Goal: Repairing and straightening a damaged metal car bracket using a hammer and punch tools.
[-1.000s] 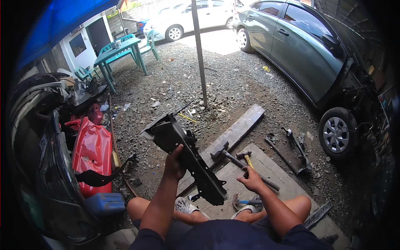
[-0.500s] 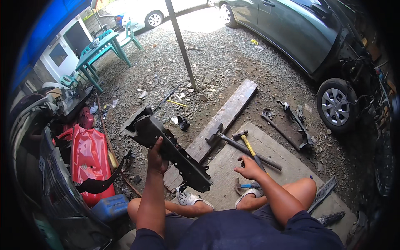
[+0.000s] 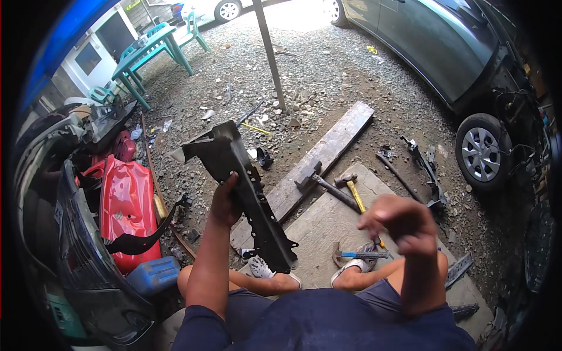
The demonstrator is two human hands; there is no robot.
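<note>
My left hand [image 3: 225, 202] is closed around a long black metal car part [image 3: 257, 210] with holes and tabs along its edge, held upright at a tilt. My right hand [image 3: 398, 225] is raised to the right, blurred, fingers bent; whether it holds anything is unclear. Behind it lies a yellow-handled hammer [image 3: 357, 196] on a concrete slab [image 3: 316, 240], beside a larger metal-handled hammer [image 3: 336, 193]. A blue-handled hammer [image 3: 360, 255] rests by my right foot.
A wooden plank [image 3: 351, 126] lies on gravel. A dented red panel [image 3: 129, 210], blue container [image 3: 152, 275] and dark body parts are piled left. A pole [image 3: 269, 58], green table [image 3: 152, 41] and dark car [image 3: 433, 47] stand ahead; metal parts [image 3: 427, 169] lie right.
The black part has risen and turned more upright in my left hand. My right hand has moved up and to the right, toward the camera, and is now blurred.
</note>
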